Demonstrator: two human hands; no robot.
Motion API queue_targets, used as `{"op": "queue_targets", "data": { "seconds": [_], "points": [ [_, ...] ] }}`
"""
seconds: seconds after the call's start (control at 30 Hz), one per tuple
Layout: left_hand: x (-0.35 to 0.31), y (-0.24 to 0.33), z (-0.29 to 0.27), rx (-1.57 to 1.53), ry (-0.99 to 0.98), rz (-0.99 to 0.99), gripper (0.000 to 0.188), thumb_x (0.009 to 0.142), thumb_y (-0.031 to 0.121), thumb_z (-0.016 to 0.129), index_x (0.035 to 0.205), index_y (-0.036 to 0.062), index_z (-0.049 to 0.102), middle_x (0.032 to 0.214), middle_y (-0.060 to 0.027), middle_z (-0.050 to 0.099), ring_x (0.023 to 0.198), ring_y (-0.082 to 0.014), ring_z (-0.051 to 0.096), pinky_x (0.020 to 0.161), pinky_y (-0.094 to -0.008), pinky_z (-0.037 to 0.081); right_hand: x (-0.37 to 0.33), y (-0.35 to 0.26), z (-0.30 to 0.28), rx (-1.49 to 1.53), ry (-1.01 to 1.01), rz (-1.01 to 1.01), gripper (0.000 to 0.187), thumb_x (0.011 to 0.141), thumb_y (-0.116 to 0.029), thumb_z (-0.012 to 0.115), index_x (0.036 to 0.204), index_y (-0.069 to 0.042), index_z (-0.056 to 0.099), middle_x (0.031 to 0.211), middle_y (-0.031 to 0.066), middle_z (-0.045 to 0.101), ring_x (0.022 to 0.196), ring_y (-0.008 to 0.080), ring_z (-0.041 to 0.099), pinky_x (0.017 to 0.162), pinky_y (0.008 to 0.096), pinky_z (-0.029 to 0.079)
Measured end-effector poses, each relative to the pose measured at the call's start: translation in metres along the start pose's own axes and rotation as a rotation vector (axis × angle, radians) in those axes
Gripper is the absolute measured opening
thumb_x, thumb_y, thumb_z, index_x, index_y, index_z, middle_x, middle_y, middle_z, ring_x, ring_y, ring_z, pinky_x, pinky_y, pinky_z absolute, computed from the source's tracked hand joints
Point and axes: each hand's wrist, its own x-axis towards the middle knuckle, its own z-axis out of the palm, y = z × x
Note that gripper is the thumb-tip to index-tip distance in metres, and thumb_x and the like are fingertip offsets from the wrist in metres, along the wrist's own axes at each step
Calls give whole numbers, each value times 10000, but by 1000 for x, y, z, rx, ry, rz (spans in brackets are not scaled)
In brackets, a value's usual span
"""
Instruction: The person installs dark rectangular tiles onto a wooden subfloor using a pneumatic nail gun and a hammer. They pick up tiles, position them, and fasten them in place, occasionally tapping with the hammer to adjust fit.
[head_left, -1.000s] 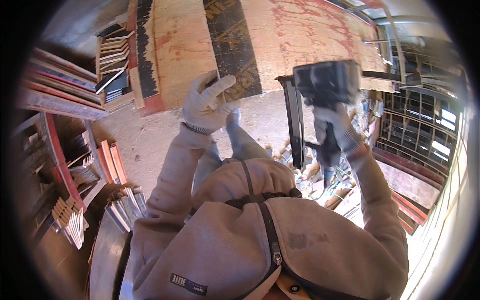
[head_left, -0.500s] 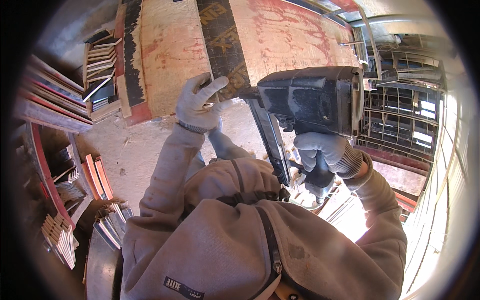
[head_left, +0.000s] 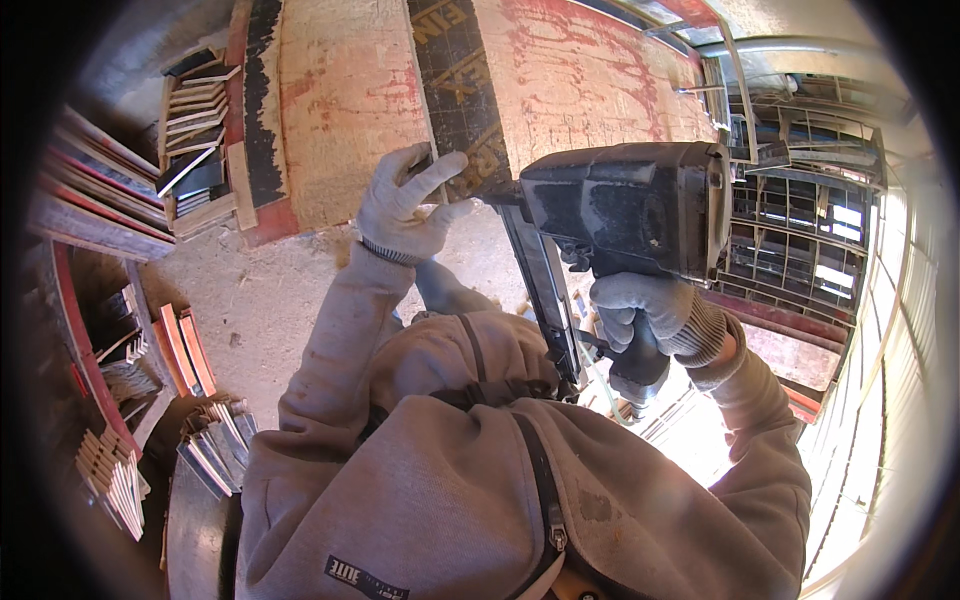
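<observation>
At the plywood (head_left: 345,100), the left hand (head_left: 408,205) pinched a dark strip (head_left: 455,90), the right hand (head_left: 650,312) gripped a nailer (head_left: 625,205); stacked boards (head_left: 115,195) stood left, grating (head_left: 795,232) right.

glare: right wall (head_left: 872,400) | dim: left rack (head_left: 85,340) | straight edges bowed | corners black

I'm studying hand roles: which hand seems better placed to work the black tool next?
Right, probably: the right hand grips the black tool, while the left hand is at the dark strip.
</observation>
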Motion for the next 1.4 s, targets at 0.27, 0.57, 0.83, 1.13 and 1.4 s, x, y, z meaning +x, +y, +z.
{"op": "queue_targets", "data": {
  "seconds": [0.27, 0.57, 0.83, 1.13, 1.4],
  "points": [
    [1, 4, 0, -22, 29, -53, 612, 707, 129, 938, 1291, 170, 756, 1268, -154, 615, 1129, -308, 678, 984, -371, 569, -8, -13, 11, 72, 115, 138, 160, 913, -96, 693, 808, 22, 674, 595, 91, 587, 485, 213, 607, 475, 332, 514],
    [1, 3, -4, -2, 7, -81, 678, 651, 47, 928, 1295, 172, 757, 1266, -157, 609, 1129, -306, 679, 981, -361, 571, 4, 2, 7, 107, -72, 40, 137, 971, -108, 651, 919, 12, 690, 658, 87, 628, 583, 174, 633, 589, 312, 521],
    [3, 1, -4, -37, 14, -129, 706, 632, 76, 953, 1301, 165, 744, 1285, -150, 625, 1167, -298, 663, 980, -365, 565, -7, -11, 14, -97, 43, -35, 157, 918, -101, 677, 820, 21, 661, 577, 73, 554, 508, 205, 597, 503, 334, 516],
    [2, -14, 12, 56, 30, -388, 962, 591, 89, 971, 1464, 151, 572, 1323, -165, 622, 1208, -353, 638, 1071, -422, 520, 17, -28, -28, -110, -119, -1, 93, 970, -80, 690, 1006, 2, 713, 844, 83, 674, 702, 149, 641, 621, 283, 533],
    [10, -42, 10, -91, -192, -525, 762, 585, 95, 959, 1289, 101, 668, 1159, -121, 707, 1134, -309, 664, 1009, -391, 535, 60, -25, -88, -206, -484, 3, 550, 1102, -277, 503, 1587, -57, 368, 1539, 165, 501, 1388, 294, 548, 1142, 440, 513]
  ]
}}
